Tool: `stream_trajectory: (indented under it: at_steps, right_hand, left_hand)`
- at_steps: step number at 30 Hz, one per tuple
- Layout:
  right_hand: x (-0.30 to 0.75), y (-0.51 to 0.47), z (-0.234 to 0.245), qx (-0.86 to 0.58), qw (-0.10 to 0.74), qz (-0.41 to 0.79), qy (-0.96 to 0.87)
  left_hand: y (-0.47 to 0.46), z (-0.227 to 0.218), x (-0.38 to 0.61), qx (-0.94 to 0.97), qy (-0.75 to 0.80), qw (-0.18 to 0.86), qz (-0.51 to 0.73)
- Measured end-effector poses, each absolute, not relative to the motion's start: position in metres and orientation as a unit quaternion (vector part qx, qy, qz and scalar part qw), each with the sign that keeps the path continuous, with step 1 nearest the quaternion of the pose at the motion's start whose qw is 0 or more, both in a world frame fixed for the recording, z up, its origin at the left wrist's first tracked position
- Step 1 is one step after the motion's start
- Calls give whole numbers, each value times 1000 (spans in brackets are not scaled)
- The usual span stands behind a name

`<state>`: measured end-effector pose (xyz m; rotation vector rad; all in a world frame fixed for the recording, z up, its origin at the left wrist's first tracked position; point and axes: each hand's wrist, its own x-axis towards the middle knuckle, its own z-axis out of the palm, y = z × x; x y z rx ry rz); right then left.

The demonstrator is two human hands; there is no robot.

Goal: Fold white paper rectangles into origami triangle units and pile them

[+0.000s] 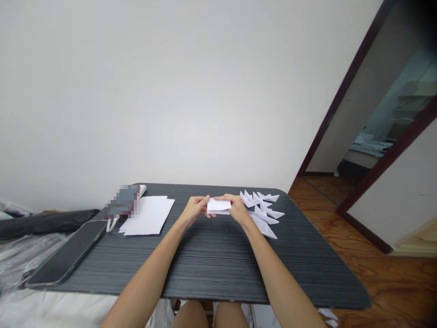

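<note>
A small folded sheet of white paper (219, 205) is held up over the middle of the dark table. My left hand (198, 207) pinches its left edge, thumb on top and fingers behind. On the other side my right hand (236, 206) grips the right end, its thumb lying along the upper edge. Just right of that hand, several folded white paper boats (268, 214) lie grouped on the table. A stack of flat white sheets (148, 216) rests to the left of my left hand.
The dark wood-grain table (211, 269) stands against a white wall. At its left are a blurred-out device (123, 201) and a dark phone-shaped slab (70, 250). A doorway opens at the right, and paper scraps (329, 316) lie below the table's front edge.
</note>
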<state>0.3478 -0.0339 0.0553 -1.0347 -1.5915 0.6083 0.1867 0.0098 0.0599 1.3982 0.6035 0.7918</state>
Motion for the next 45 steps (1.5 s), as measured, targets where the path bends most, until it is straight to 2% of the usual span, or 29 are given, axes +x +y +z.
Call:
stream_trajectory:
  at_steps: [12,34,39,43,45]
  right_hand:
    - [349,-34,52,-469,511,122,-710]
    - [350,-35,52,-452,494,85,-738]
    - [355,-33,52,-449,503,132,-726]
    - [363,-29,54,-467,579,214,-633]
    - [363,-30,56,-488,588,226,-605]
  left_hand:
    - [9,58,188,603,287,683,296]
    - [9,54,189,593,261,705,290]
    - [11,53,188,624,251,674,305]
    - [13,51,187,683,269,599,321]
    - [12,48,187,718,266,569,300]
